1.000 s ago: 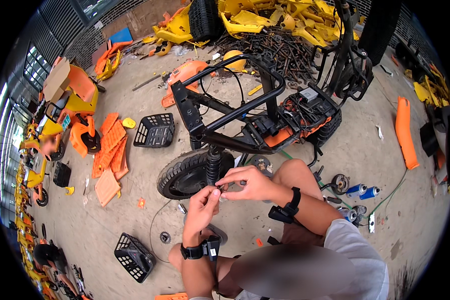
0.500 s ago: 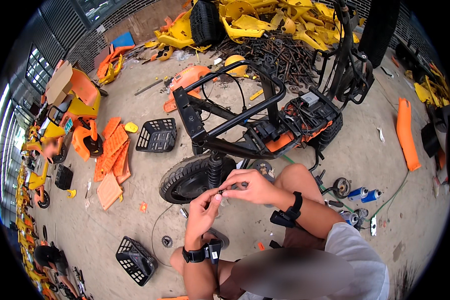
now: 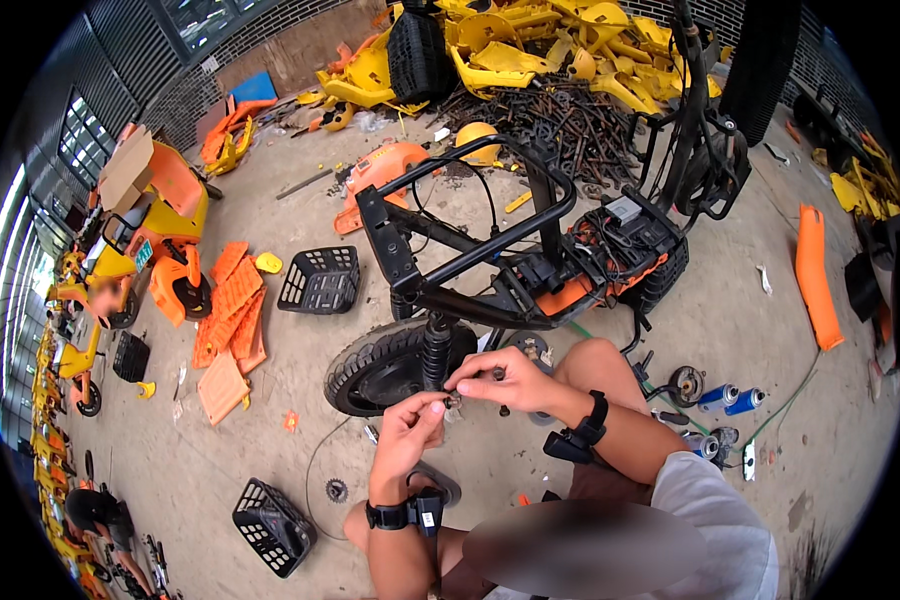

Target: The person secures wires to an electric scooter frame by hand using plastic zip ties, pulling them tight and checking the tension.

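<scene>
My left hand (image 3: 408, 432) is closed in a pinch, thumb and forefinger together on a small dark metal piece (image 3: 453, 401), perhaps a nut or bolt. Close beside it, my right hand (image 3: 515, 380) is also closed, its fingertips almost touching the left ones. A second small dark part (image 3: 498, 374) shows between the right fingers; its kind is too small to tell. Both hands are in front of the scooter's rear wheel (image 3: 395, 372) and shock absorber (image 3: 436, 352). The stripped black scooter frame (image 3: 490, 245) stands just beyond, its electrics exposed.
Black plastic baskets (image 3: 320, 280) (image 3: 270, 525) stand to my left, near a small sprocket (image 3: 336, 490). Blue spray cans (image 3: 730, 398) lie by my right knee with a green cable (image 3: 790, 400). Orange panels (image 3: 235, 320), a long orange cover (image 3: 816, 275) and a yellow parts heap (image 3: 530, 45) lie around.
My hands have drawn slightly apart at the fingertips, showing more of the small metal piece. The view has shifted a little, moving the scenery slightly right and down.
</scene>
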The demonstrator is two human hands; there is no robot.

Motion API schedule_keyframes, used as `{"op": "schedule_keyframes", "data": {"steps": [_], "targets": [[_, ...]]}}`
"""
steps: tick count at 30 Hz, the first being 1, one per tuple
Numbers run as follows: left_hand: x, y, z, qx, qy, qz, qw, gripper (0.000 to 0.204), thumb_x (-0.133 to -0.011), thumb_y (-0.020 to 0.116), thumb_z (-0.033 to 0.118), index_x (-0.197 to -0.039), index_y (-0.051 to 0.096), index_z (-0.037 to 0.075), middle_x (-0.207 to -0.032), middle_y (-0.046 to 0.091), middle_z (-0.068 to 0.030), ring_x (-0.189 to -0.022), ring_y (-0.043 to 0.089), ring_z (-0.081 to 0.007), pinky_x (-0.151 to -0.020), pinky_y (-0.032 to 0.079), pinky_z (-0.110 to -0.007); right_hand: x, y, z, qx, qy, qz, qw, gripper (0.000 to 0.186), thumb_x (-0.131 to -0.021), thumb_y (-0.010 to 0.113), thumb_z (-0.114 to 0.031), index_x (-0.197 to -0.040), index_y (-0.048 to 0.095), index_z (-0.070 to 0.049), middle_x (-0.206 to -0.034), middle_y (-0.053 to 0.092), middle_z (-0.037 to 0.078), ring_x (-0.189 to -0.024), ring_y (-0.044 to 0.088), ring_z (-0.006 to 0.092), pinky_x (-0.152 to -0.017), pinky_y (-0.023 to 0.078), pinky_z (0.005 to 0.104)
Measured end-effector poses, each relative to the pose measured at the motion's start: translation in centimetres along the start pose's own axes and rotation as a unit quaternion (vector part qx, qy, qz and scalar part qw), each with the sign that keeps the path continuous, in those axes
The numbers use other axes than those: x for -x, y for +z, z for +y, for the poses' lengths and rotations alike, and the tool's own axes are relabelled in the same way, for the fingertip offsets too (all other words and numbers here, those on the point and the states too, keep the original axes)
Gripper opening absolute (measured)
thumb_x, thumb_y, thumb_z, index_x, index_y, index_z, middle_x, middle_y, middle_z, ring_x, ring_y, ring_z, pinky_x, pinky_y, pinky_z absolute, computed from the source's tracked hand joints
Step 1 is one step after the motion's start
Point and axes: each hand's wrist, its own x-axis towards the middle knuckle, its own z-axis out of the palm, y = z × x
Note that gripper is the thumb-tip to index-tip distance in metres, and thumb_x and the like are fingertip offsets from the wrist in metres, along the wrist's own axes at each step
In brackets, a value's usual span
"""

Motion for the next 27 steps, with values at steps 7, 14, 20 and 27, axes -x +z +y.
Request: {"op": "schedule_keyframes", "data": {"steps": [7,14,20,27], "targets": [[0.0,0.8,0.2,0.029,-0.021,-0.034,0.999,0.031,-0.104,0.053,0.026,-0.096,0.061,-0.003,-0.061,0.036,0.0065,-0.051,0.027,-0.0039,-0.047,0.022,-0.023,0.1,0.0,0.4,0.018,0.004,-0.058,0.998,0.021,-0.093,0.07,-0.013,-0.111,0.073,-0.003,-0.088,0.064,0.0,-0.078,0.052,0.0065,-0.067,0.041,0.0226],[-0.5,0.9,-0.4,0.028,-0.012,-0.005,1.0,0.034,-0.105,0.051,0.027,-0.094,0.06,-0.003,-0.061,0.037,0.0061,-0.05,0.027,-0.0041,-0.046,0.023,-0.023,0.0,0.3,1.6,-0.023,0.027,-0.039,0.999,0.023,-0.092,0.071,-0.015,-0.111,0.072,-0.002,-0.092,0.069,0.005,-0.086,0.065,0.0107,-0.076,0.05,0.0239],[-0.6,1.8,-0.7,-0.077,0.044,0.121,0.989,0.025,-0.097,0.066,0.022,-0.103,0.067,-0.002,-0.065,0.05,0.0042,-0.054,0.038,-0.0026,-0.048,0.031,-0.021,0.2,0.3,1.9,-0.096,0.121,0.035,0.987,0.023,-0.091,0.073,-0.022,-0.106,0.073,-0.003,-0.08,0.065,-0.002,-0.064,0.051,0.0025,-0.053,0.037,0.0203],[-0.6,2.8,-0.7,-0.293,0.162,0.191,0.923,0.018,-0.089,0.073,0.011,-0.102,0.073,-0.002,-0.067,0.059,0.0017,-0.06,0.046,-0.003,-0.053,0.039,-0.021,0.4,0.9,2.5,-0.138,0.097,0.068,0.983,0.018,-0.092,0.072,-0.02,-0.1,0.074,-0.004,-0.073,0.057,-0.005,-0.056,0.041,0.0017,-0.047,0.028,0.0209]]}}
